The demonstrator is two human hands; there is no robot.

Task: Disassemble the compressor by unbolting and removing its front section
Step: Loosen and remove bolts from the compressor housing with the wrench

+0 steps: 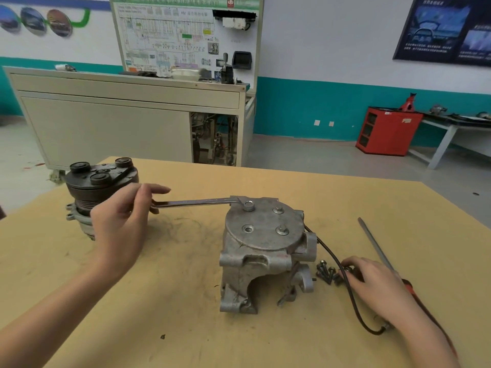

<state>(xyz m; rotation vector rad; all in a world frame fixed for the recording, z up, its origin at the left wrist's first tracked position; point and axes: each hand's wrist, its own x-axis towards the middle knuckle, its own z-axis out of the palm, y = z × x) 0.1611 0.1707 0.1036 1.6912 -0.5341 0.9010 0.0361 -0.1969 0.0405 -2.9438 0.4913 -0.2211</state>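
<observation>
Three bolts [278, 209] in compressor [263, 251] cover, one under wrench [196, 202] | left hand [119, 221] grips wrench end | right hand [372, 280] over loose bolts [325, 272], grip unclear

A big beige cabinet [106, 128] is standing on the floor. Right behind it, a white board [170, 35] with a wiring drawing is standing up tall. A white tray [186, 74] is sitting on top of the cabinet. Far to its right, a red box with shelves [390, 131] is standing by the blue-green wall, and a white table [444, 147] is standing just past that. A dark poster [446, 27] is hanging high up to the right. Three round pictures [33, 21] are hanging high on the wall to the left. In front of the cabinet, a yellow tabletop [186, 288] is lying flat.
</observation>
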